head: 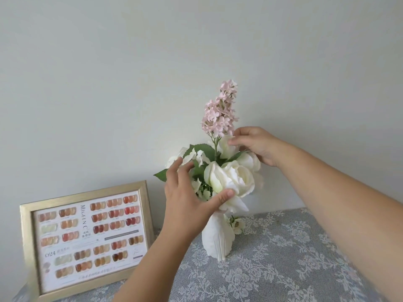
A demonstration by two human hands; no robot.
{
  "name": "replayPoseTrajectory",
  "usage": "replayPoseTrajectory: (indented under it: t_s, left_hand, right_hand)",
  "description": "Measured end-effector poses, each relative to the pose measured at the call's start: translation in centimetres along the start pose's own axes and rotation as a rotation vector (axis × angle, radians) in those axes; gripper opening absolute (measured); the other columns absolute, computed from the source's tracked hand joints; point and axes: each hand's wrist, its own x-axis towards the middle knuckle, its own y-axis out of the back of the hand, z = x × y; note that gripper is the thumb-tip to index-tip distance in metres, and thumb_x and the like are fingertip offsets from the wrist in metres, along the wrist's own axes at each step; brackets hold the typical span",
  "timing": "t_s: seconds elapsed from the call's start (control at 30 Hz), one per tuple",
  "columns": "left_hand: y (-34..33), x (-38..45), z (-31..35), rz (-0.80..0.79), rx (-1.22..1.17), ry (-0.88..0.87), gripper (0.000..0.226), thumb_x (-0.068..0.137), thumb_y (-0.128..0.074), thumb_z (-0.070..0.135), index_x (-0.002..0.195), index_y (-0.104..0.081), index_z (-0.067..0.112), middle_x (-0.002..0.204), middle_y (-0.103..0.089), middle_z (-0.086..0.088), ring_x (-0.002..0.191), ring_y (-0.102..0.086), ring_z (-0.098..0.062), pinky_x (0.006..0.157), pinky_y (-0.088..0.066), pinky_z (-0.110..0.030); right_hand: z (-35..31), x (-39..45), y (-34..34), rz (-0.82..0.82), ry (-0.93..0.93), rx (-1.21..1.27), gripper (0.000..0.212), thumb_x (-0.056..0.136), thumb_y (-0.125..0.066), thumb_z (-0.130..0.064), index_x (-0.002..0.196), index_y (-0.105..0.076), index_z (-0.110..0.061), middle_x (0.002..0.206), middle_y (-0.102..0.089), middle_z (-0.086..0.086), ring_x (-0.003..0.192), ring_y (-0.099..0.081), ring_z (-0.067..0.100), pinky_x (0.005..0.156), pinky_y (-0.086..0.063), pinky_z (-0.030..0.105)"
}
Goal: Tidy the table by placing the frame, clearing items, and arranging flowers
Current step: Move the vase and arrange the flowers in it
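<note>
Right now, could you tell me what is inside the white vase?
The white vase holds white roses, green leaves and a tall pink sprig. The left hand covers its mouth, so the stems inside are hidden.

Frame (87, 240) bottom-left corner cut off, small print illegible; vase (217, 238) neck hidden behind left hand (187, 192)

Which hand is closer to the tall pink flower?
The right hand. Its fingertips are beside the pink flower near its stem; the left hand is lower, cupping the white roses.
</note>
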Motion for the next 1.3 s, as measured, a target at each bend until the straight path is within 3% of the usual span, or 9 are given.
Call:
replayPoseTrajectory:
  t_s: [0.1, 0.23, 0.4, 0.63, 0.77, 0.87, 1.0, 1.2, 1.3]
  left_hand:
    - [-0.4, 0.4, 0.7, -0.004, 0.045, 0.024, 0.108, 0.058, -0.073, 0.079, 0.144, -0.033, 0.029, 0.154, -0.018, 0.011, 0.144, -0.022, -0.017, 0.116, -0.032, -0.046]
    - [-1.0, 1.0, 1.6, 0.003, 0.107, 0.044, 0.11, 0.057, -0.071, 0.082, 0.144, -0.033, 0.026, 0.155, -0.018, 0.005, 0.143, -0.022, -0.023, 0.116, -0.029, -0.047]
    - [-2.0, 0.8, 2.3, 0.064, 0.187, 0.078, 0.112, 0.052, -0.065, 0.089, 0.14, -0.037, 0.025, 0.154, -0.023, 0.002, 0.138, -0.03, -0.031, 0.111, -0.034, -0.05]
    - [-2.2, 0.5, 2.2, 0.071, 0.195, 0.09, 0.114, 0.049, -0.062, 0.093, 0.139, -0.034, 0.028, 0.154, -0.022, 0.002, 0.14, -0.028, -0.03, 0.112, -0.032, -0.05]
    - [-1.6, 0.1, 1.9, 0.068, 0.163, 0.077, 0.121, 0.046, -0.059, 0.094, 0.143, -0.032, 0.027, 0.153, -0.024, 0.001, 0.14, -0.028, -0.028, 0.112, -0.034, -0.051]
    - [-1.1, -0.4, 1.5, 0.062, 0.126, 0.051, 0.123, 0.045, -0.055, 0.095, 0.146, -0.028, 0.03, 0.156, -0.021, 0.001, 0.143, -0.026, -0.025, 0.114, -0.031, -0.051]
    - [-0.3, -1.1, 0.2, 0.04, 0.065, 0.01, 0.115, 0.048, -0.064, 0.092, 0.144, -0.024, 0.042, 0.158, -0.011, 0.012, 0.147, -0.024, -0.024, 0.112, -0.034, -0.057]
    - [0.4, -1.4, -1.1, 0.036, 0.022, -0.016, 0.108, 0.051, -0.074, 0.083, 0.141, -0.025, 0.05, 0.154, -0.009, 0.022, 0.148, -0.02, -0.023, 0.114, -0.033, -0.054]
    - [0.6, -1.5, -1.4, -0.053, -0.041, -0.063, 0.098, 0.056, -0.074, 0.08, 0.134, -0.018, 0.067, 0.153, -0.007, 0.025, 0.15, -0.015, -0.022, 0.116, -0.029, -0.055]
  right_hand:
    - [-0.6, -0.1, -0.3, -0.047, 0.077, -0.129, 0.02, 0.08, -0.074, -0.007, 0.073, -0.061, -0.02, 0.076, -0.06, 0.005, 0.066, -0.055, 0.016, 0.062, -0.046, 0.028]
    - [-2.4, 0.2, -0.2, -0.109, 0.091, -0.23, 0.042, 0.079, -0.075, -0.003, 0.112, -0.054, -0.019, 0.095, -0.054, 0.007, 0.08, -0.059, 0.02, 0.067, -0.049, 0.031]
    - [-4.2, 0.7, -0.5, -0.215, 0.021, -0.488, 0.02, 0.076, -0.081, -0.012, 0.084, -0.062, -0.016, 0.084, -0.062, 0.005, 0.074, -0.064, 0.017, 0.061, -0.054, 0.026]
    - [-2.8, 1.1, -0.8, -0.132, 0.011, -0.61, 0.036, 0.064, -0.089, -0.031, 0.049, -0.058, -0.023, 0.043, -0.049, -0.012, 0.042, -0.049, 0.006, 0.044, -0.04, 0.017]
    - [-2.2, 0.9, 0.0, -0.087, 0.008, -0.543, 0.032, 0.067, -0.087, -0.03, 0.083, -0.06, -0.021, 0.075, -0.061, -0.003, 0.069, -0.061, 0.013, 0.062, -0.047, 0.027]
    - [-1.6, 0.5, 0.7, -0.057, -0.008, -0.49, 0.045, 0.073, -0.081, -0.038, 0.109, -0.055, -0.031, 0.096, -0.064, -0.001, 0.085, -0.064, 0.013, 0.071, -0.049, 0.028]
    - [-0.2, -0.3, 2.0, 0.045, -0.034, -0.383, 0.022, 0.077, -0.074, -0.049, 0.092, -0.06, -0.042, 0.098, -0.066, -0.004, 0.083, -0.062, 0.014, 0.072, -0.045, 0.03]
    - [4.5, -2.1, 2.9, 0.44, -0.034, -0.03, 0.015, 0.078, -0.066, -0.037, 0.087, -0.071, -0.026, 0.087, -0.068, -0.001, 0.067, -0.062, 0.016, 0.063, -0.043, 0.028]
    - [9.0, -3.0, 1.7, 0.513, -0.141, 0.09, 0.02, 0.083, -0.056, -0.023, 0.095, -0.07, -0.014, 0.088, -0.069, 0.01, 0.07, -0.061, 0.022, 0.065, -0.045, 0.033]
